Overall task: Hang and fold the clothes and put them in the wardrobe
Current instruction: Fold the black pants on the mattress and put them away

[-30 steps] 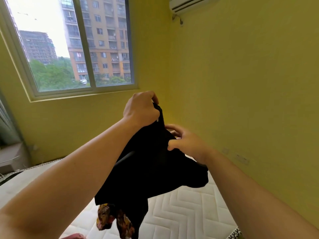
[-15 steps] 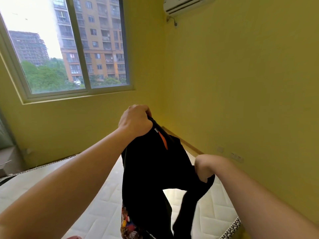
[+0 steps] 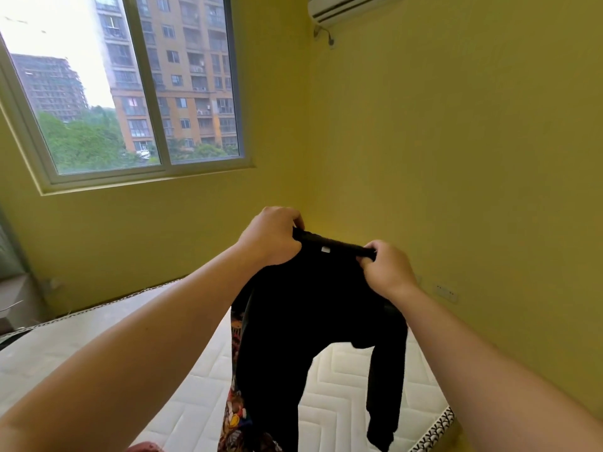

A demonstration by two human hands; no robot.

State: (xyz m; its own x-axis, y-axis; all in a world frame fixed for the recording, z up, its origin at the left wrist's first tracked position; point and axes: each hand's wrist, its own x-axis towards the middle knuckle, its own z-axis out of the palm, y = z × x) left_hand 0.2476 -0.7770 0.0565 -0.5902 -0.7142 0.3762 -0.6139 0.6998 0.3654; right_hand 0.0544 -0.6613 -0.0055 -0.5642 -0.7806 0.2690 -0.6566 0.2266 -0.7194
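At centre frame, the left hand [image 3: 270, 236] and right hand [image 3: 385, 269] each pinch the neck edge of a black long-sleeved top [image 3: 313, 321], hanging limp above a quilted mattress [image 3: 342, 402]. Soft and light, it likely handles best gripped at the shoulders.

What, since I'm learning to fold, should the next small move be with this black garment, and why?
Probably lower the black garment onto the mattress and spread it flat. The left hand and right hand grip its top edge in the air, its lower parts dangling, so folding likely needs a surface.
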